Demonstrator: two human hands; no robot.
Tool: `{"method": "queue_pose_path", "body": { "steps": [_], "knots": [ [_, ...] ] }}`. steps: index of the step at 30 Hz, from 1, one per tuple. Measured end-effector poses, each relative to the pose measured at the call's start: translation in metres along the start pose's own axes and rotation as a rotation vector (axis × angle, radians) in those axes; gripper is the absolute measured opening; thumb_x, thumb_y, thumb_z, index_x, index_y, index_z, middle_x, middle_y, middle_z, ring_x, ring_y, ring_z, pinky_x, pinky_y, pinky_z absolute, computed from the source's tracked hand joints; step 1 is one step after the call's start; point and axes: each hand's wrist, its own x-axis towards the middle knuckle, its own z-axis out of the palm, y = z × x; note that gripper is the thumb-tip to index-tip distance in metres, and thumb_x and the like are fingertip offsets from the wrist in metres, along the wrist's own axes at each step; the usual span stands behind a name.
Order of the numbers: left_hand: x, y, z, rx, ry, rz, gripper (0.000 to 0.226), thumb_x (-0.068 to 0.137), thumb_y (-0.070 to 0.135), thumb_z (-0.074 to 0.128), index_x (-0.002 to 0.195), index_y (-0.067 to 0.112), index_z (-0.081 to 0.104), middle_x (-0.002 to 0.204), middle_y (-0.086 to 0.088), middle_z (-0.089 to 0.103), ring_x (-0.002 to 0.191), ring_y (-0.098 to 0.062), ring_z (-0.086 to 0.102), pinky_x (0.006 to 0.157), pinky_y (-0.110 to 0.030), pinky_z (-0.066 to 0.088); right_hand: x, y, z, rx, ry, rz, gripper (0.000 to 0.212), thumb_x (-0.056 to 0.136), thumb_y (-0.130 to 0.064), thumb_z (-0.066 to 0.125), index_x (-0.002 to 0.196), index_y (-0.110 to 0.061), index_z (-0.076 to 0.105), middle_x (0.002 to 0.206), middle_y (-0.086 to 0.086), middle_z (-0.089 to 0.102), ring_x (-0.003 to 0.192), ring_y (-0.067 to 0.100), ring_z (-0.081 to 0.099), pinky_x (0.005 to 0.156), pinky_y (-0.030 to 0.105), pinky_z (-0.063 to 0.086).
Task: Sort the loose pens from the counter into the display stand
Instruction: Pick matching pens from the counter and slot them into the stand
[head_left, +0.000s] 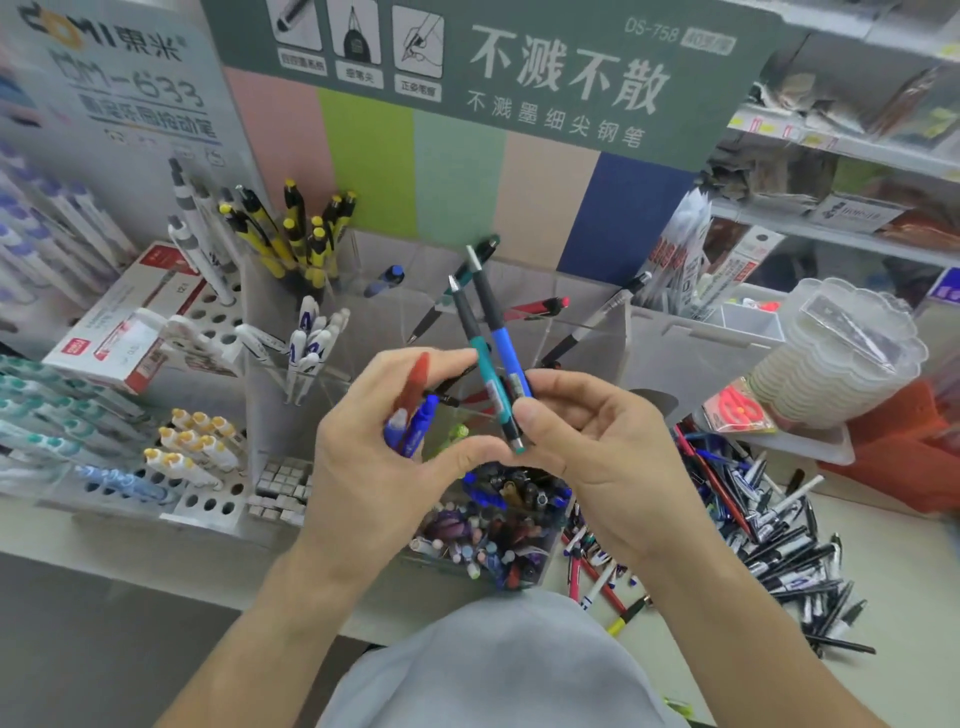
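head view looks down on both hands raised over a clear display stand (587, 332) on a pale counter (883, 670). the right hand (597, 447) pinches two pens between thumb and fingers: a teal pen (480, 358) and a blue pen (501, 338), both with dark grips and metal tips pointing up and away, lying side by side and crossing slightly near the fingers. the left hand (384, 441) has its fingers curled round a bunch of pens: a red pen (415, 384) blurred at the top and blue-capped pens (410, 428) under it, with a dark tip sticking out toward the right hand.

the stand's clear compartments behind the hands hold a few single pens leaning at angles; one further left holds yellow and black pens (301, 234) upright, and another white pens (311, 340). just below the hands a compartment is packed with mixed pens (498, 519) seen end-on.

the pile of loose pens (769, 535), mostly black, white, blue and red, lies on the counter to the right of the stand, near the right wrist. a stack of clear plastic cups (841, 353) lies tilted beyond the pile. a white holed rack (208, 483) with capped pens sits left of the stand.
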Motion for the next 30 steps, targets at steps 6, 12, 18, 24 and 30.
{"method": "queue_pose_path", "body": {
  "steps": [6, 12, 18, 24, 30],
  "knots": [
    [0.035, -0.008, -0.010, 0.141, -0.181, 0.344, 0.030, 0.075, 0.030, 0.082, 0.091, 0.004, 0.077, 0.097, -0.006, 0.067, 0.087, -0.010, 0.066, 0.080, -0.022, 0.053, 0.008, -0.016, 0.005, 0.015, -0.112, 0.012, 0.020, 0.090, -0.005, 0.068, 0.110, -0.004, 0.070, 0.096, 0.013, 0.078, 0.081, 0.024, 0.075, 0.067, 0.026, 0.059],
    [0.073, -0.003, -0.007, -0.059, 0.136, 0.244, 0.020, 0.089, 0.025, 0.069, 0.094, 0.006, 0.066, 0.085, 0.002, 0.065, 0.074, -0.011, 0.064, 0.067, -0.028, 0.052, 0.019, -0.040, -0.002, 0.151, 0.045, -0.200, 0.018, 0.089, -0.005, 0.068, 0.107, -0.004, 0.070, 0.088, 0.011, 0.077, 0.073, 0.015, 0.071, 0.067, 0.022, 0.058],
    [0.110, 0.003, -0.001, -0.177, 0.304, 0.178, 0.013, 0.102, 0.018, 0.056, 0.109, 0.006, 0.056, 0.086, -0.012, 0.061, 0.043, -0.011, 0.056, 0.042, -0.025, 0.044, 0.019, -0.055, -0.015, 0.128, 0.046, -0.239, 0.021, 0.086, -0.008, 0.069, 0.107, -0.004, 0.069, 0.087, 0.008, 0.077, 0.073, 0.016, 0.072, 0.067, 0.022, 0.059],
    [0.123, -0.014, -0.003, 0.016, 0.098, 0.040, 0.010, 0.097, 0.022, 0.066, 0.098, 0.015, 0.058, 0.076, -0.001, 0.064, 0.051, -0.013, 0.065, 0.051, -0.020, 0.047, 0.022, -0.058, -0.012, -0.058, 0.074, -0.320, 0.017, 0.090, -0.004, 0.071, 0.106, -0.008, 0.070, 0.089, 0.008, 0.078, 0.076, 0.019, 0.075, 0.070, 0.027, 0.061],
    [0.121, -0.004, -0.013, 0.246, 0.079, 0.006, 0.035, 0.082, 0.046, 0.078, 0.103, 0.018, 0.071, 0.066, 0.009, 0.059, 0.062, -0.029, 0.066, 0.063, -0.041, 0.058, 0.041, -0.087, -0.007, -0.433, 0.138, -0.511, 0.013, 0.086, -0.006, 0.079, 0.095, -0.006, 0.071, 0.078, 0.005, 0.077, 0.066, 0.020, 0.075, 0.062, 0.029, 0.061]
  ]
}}
